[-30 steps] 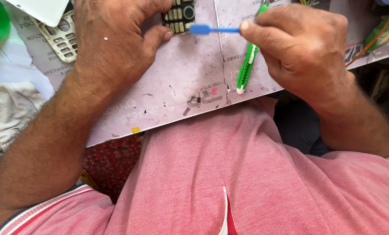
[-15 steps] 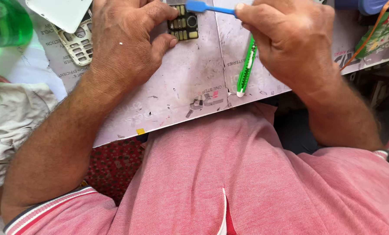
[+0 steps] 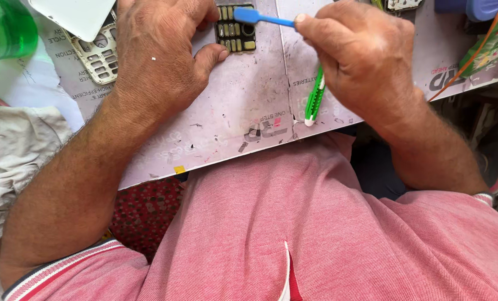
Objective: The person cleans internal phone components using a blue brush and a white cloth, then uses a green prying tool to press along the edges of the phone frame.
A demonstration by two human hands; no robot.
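shirt [image 3: 338, 234]: pink-red knit polo, fine piqué weave, fills the lower half of the view
placket: a narrow split at the bottom edge, white edge on one side, red on the other
left sleeve [image 3: 65, 267]: short, cuff banded with a pale stripe between red ones
right sleeve [image 3: 491, 198]: short, the same striped cuff just showing
left hand [image 3: 154, 56]: bare, no ring or watch
right hand [image 3: 360, 56]: bare, no ring or watch
forearms: bare, hairy, uncovered below the sleeves

Circuit board [image 3: 236, 30] on cardboard sheet [image 3: 249, 111], keypad frame [image 3: 99, 51] left
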